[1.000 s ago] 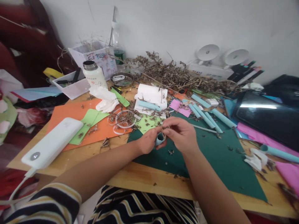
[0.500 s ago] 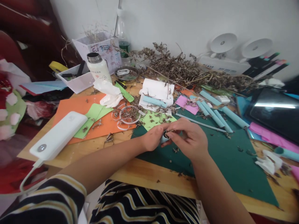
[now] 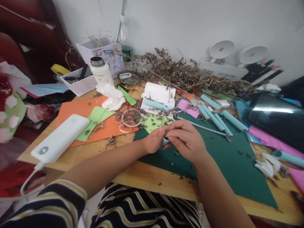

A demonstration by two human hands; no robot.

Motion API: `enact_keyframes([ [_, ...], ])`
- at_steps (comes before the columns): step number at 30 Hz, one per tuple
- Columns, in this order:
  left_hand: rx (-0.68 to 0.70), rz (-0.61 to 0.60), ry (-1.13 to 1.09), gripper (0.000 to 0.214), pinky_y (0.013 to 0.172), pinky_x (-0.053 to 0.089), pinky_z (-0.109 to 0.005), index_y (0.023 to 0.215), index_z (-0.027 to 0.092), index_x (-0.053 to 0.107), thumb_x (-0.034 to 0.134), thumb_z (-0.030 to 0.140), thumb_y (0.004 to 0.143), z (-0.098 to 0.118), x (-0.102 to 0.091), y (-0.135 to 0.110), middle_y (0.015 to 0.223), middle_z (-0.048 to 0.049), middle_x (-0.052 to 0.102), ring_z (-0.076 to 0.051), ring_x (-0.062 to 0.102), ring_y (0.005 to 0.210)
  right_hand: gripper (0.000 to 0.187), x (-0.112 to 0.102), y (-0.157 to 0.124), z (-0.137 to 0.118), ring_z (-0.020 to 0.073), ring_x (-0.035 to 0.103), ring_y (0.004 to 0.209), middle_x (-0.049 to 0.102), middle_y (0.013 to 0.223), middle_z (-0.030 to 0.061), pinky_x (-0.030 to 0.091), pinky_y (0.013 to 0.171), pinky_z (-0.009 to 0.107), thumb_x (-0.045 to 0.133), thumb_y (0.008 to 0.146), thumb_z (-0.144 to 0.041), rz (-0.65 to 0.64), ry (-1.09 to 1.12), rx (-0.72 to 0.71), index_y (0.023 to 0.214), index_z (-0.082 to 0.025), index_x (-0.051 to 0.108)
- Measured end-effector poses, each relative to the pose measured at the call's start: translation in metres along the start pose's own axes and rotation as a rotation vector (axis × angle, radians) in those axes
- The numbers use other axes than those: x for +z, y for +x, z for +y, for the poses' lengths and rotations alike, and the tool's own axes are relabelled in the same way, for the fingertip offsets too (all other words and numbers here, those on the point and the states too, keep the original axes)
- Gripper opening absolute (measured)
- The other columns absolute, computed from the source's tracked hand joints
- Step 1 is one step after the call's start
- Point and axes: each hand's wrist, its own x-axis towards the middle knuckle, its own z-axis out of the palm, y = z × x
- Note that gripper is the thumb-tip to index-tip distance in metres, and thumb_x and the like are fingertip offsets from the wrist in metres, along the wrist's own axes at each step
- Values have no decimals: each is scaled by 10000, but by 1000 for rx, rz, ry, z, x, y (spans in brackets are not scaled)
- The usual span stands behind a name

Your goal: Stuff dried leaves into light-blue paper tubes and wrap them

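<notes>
My left hand (image 3: pixel 155 141) is wrapped round a short light-blue paper tube (image 3: pixel 164 142), its dark mouth facing up toward me. At that mouth, the bent fingers of my right hand (image 3: pixel 186 139) are pinched together over dried leaves, which are mostly hidden by the fingers. Both hands are above the front part of a dark green sheet (image 3: pixel 228 164), strewn with leaf crumbs. Beyond them, a white ring-shaped dish (image 3: pixel 122 118) holds more crushed dried leaves (image 3: pixel 133 117) on light green and orange paper.
Several blue paper tubes (image 3: pixel 215 118) lie at the right, near a black tablet-like panel (image 3: pixel 275 122). A heap of dried plants (image 3: pixel 175 68) runs along the wall. At the left are a white power bank (image 3: pixel 60 137) with a cable and an uncapped white bottle (image 3: pixel 102 72).
My right fingers have moved slightly left and closer over the tube's mouth, covering most of the leaves that showed there. The left hand keeps its grip on the tube.
</notes>
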Motion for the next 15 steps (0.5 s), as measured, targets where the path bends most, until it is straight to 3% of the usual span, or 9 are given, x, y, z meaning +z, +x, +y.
enact_keyframes([
  [10, -13, -21, 18, 612, 392, 290, -198, 756, 134, 409, 171, 696, 719, 1, 0, -2, 483, 39, 380, -63, 322, 392, 185, -8, 0, 5, 140, 575, 740, 622, 793, 56, 482, 655, 283, 459, 748, -110, 8, 38, -7, 817, -211, 599],
  [15, -9, -57, 80, 647, 411, 304, -204, 831, 109, 436, 148, 681, 735, 4, -2, -2, 475, 44, 371, -64, 321, 391, 148, -9, -3, 9, 124, 592, 670, 654, 725, 22, 473, 588, 246, 494, 761, -143, 27, 10, 86, 836, -221, 594],
])
